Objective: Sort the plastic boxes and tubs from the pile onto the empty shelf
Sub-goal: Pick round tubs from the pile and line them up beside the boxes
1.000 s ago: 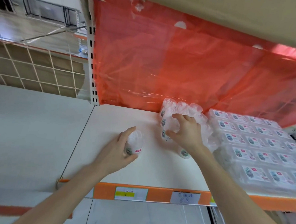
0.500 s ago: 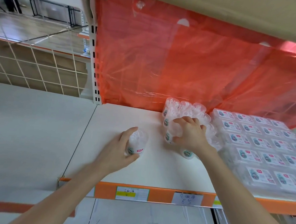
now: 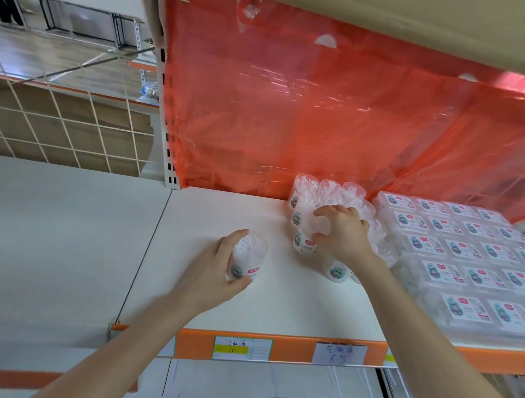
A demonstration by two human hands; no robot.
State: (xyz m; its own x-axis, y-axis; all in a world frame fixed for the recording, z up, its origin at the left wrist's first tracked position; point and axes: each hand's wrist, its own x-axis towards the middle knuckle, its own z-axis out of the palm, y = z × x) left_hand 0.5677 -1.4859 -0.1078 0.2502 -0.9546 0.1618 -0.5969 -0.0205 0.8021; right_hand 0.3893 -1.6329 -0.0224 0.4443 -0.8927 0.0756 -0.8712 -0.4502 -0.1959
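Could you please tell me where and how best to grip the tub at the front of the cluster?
Take the front tub by its round side wall, thumb and fingers on opposite sides, coming from the front left over bare shelf. It seems upright; boxes crowd its right, other tubs stand behind and the right hand is above.

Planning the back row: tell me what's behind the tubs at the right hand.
A red plastic sheet hangs directly behind the tubs, down to the shelf. What lies beyond it is too dim to tell. The right hand covers the group's middle tubs.
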